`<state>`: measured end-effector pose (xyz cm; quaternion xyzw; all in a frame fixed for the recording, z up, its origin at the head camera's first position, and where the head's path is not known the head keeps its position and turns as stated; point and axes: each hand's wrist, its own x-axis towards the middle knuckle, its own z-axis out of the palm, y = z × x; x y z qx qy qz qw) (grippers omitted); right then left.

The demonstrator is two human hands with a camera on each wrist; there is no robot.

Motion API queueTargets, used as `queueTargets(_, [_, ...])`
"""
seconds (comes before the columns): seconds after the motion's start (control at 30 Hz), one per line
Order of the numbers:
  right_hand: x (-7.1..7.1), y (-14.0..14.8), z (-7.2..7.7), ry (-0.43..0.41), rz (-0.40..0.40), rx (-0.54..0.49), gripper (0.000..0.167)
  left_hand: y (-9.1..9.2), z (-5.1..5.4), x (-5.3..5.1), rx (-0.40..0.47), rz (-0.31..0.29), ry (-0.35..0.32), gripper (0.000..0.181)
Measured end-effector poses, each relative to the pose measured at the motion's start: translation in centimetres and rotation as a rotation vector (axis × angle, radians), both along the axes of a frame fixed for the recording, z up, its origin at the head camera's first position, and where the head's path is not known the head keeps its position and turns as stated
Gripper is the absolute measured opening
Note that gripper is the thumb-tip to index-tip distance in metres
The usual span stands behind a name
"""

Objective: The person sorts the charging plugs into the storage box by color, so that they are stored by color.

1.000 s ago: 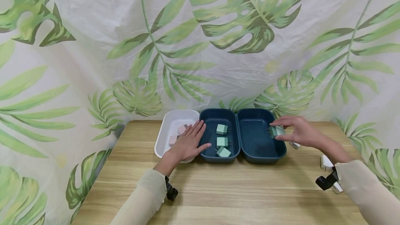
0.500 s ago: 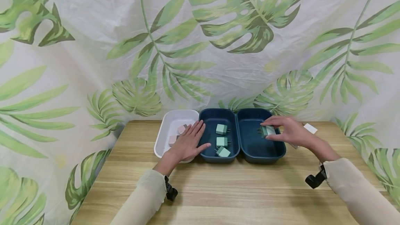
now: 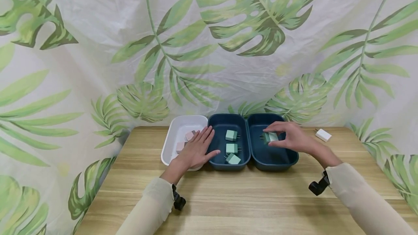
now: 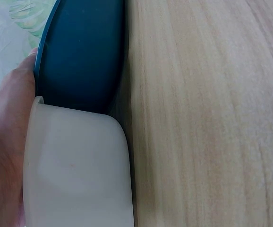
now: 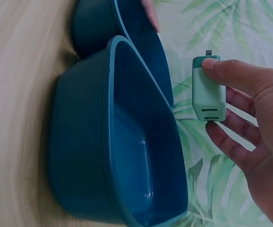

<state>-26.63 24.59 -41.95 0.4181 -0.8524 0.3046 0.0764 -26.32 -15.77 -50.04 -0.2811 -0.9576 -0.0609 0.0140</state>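
My right hand (image 3: 292,137) pinches a mint-green charger plug (image 3: 270,137) above the right dark blue bin (image 3: 261,157). In the right wrist view the charger plug (image 5: 209,90) is held between thumb and fingertips, its two slots showing, and the inside of the blue bin (image 5: 132,127) is bare where visible. With fingers straight, my left hand (image 3: 196,151) rests over the white bin (image 3: 166,144), fingertips at the rim of the middle dark blue bin (image 3: 217,124). Pink charger plugs (image 3: 181,147) lie in the white bin, partly hidden by that hand. Several mint-green charger plugs (image 3: 232,148) lie in the middle bin.
The three bins stand side by side along the back of the wooden table (image 3: 228,198). A white charger plug (image 3: 323,135) lies on the table at the back right. Behind the table hangs a leaf-patterned cloth (image 3: 183,46).
My right hand has moved left with the mint-green charger plug, from the right bin's right rim to over its inside. The white charger plug at back right has come into view. My left hand stays put.
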Motion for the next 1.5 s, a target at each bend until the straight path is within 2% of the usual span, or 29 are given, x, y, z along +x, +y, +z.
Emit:
queueTargets(0.13, [-0.3, -0.6, -0.3, 0.033, 0.012, -0.015, 0.043, 0.1, 0.3, 0.1, -0.007, 0.009, -0.019, 0.091])
queueTargets(0.8, [-1.3, -4.0, -1.1, -0.044, -0.007, -0.012, 0.042, -0.1, 0.2, 0.1, -0.014, 0.009, -0.019, 0.091])
queueTargets(1.0, [-1.9, -5.2, -1.3, -0.06, 0.009, -0.014, 0.041, -0.2, 0.1, 0.0, -0.017, 0.011, -0.018, 0.091])
queueTargets(1.33, [-2.4, -6.9, -1.9, -0.1, -0.001, -0.015, 0.042, 0.0, 0.3, 0.0, -0.013, 0.012, -0.037, 0.092])
queueTargets(1.5, [-2.7, -7.4, -2.4, -0.116, -0.015, -0.025, 0.043, 0.1, 0.1, 0.0, -0.005, 0.004, -0.016, 0.092])
